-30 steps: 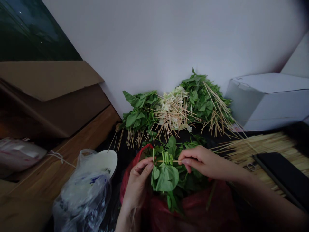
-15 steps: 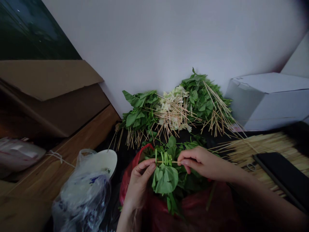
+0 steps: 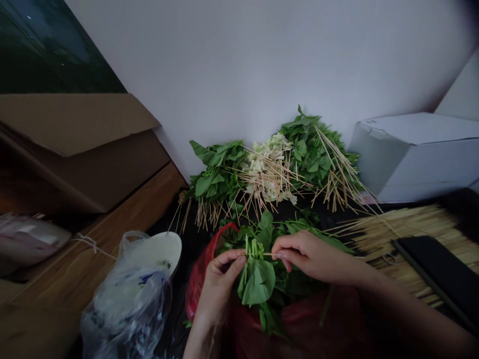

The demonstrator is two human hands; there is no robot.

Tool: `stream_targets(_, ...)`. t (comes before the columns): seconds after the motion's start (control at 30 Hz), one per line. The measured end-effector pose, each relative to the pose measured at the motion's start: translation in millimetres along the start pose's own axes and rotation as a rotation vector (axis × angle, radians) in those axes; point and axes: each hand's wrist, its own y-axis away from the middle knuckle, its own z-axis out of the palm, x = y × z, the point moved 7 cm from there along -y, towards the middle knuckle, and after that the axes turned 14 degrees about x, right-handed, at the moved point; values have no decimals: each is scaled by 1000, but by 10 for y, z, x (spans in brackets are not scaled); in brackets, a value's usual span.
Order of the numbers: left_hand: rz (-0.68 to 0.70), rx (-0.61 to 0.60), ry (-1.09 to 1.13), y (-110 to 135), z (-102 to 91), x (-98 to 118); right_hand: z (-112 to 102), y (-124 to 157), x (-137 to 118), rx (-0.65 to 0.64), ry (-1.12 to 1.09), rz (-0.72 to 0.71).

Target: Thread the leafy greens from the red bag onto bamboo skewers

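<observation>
Above a red plastic bag [image 3: 196, 281] of loose leafy greens, my right hand [image 3: 312, 257] pinches a thin bamboo skewer [image 3: 268, 254] between thumb and fingers. The skewer lies level and runs leftward into a small row of green stems. Leafy greens [image 3: 258, 284] hang down from those stems. At the left end of the row, my left hand [image 3: 220, 279] is closed, thumb and forefinger pinched at the outermost stem; the skewer's tip is not clearly visible there.
Skewered greens [image 3: 213, 169] and pale cabbage-like pieces [image 3: 271, 149] are piled against the wall. Many bare skewers [image 3: 407, 229] lie right, beside a dark phone-like slab [image 3: 437, 274] and a white box [image 3: 419, 154]. Left are a white bowl [image 3: 174, 249], a clear plastic bag [image 3: 127, 309] and a cardboard box [image 3: 86, 169].
My hands have drawn slightly closer together. My left fingers have shifted a little right, my right fingers a little left, and the hanging leaf has turned slightly.
</observation>
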Motion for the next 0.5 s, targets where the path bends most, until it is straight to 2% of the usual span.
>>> stream_targets(0.13, 82, -31, -17, 20, 18, 81, -13, -3, 4, -15, -31, 25)
stream_targets(0.23, 115, -146, -51, 107, 114, 161, -7, 2, -16, -22, -55, 30)
stream_targets(0.33, 148, -244, -194, 210, 225, 187, 3, 12, -53, -22, -65, 4)
stream_targets(0.43, 140, -244, -314, 251, 275, 167, -13, 23, -73, -33, -59, -24)
stream_targets(0.5, 108, -161, -285, 235, 246, 174, -51, 26, -66, -35, -19, -50)
